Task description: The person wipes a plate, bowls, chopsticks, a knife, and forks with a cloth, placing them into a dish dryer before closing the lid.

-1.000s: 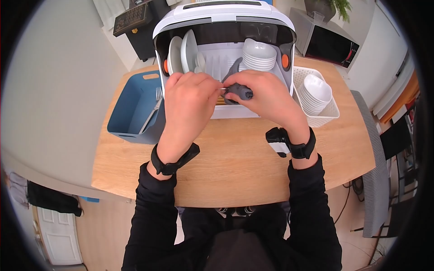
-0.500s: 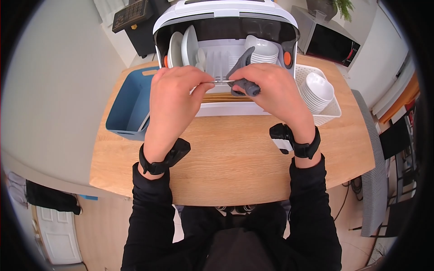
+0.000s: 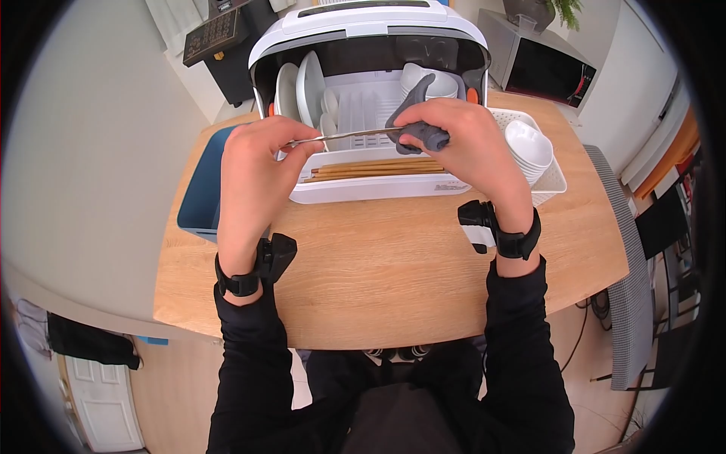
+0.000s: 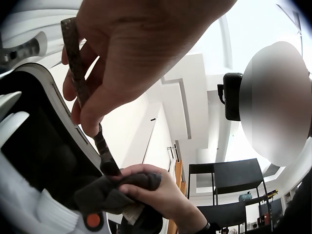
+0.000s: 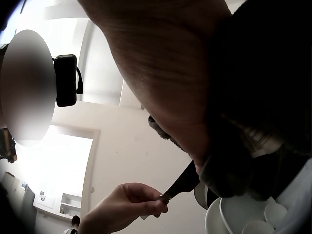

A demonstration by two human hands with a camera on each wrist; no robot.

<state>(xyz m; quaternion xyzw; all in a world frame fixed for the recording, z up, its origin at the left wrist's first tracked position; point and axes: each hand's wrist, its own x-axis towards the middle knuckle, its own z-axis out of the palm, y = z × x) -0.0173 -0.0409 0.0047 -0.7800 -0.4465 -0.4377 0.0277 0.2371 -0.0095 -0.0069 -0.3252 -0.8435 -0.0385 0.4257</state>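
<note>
My left hand [image 3: 257,166] pinches the handle of a metal table knife [image 3: 352,137], which lies nearly level in the air. The knife's far end runs into a dark grey cloth [image 3: 414,106]. Bunched folds of that cloth are gripped in my right hand [image 3: 473,144], wrapped round the blade. In the right wrist view the dark blade [image 5: 180,184] stretches between both hands. Below and behind the hands stands a white dish rack cabinet [image 3: 378,187] with its dark lid raised. Wooden chopsticks [image 3: 378,168] lie in its front tray.
White plates [image 3: 309,87] stand at the cabinet's left, stacked bowls [image 3: 441,87] at its right. On the left is a blue basket [image 3: 198,204], partly behind my left arm. A white basket [image 3: 558,181] on the right holds more bowls [image 3: 528,147]. Behind it sits a microwave [image 3: 548,76].
My left hand has moved left, away from the right hand, and more of the knife shows between them. The right hand with the cloth has shifted slightly right.
</note>
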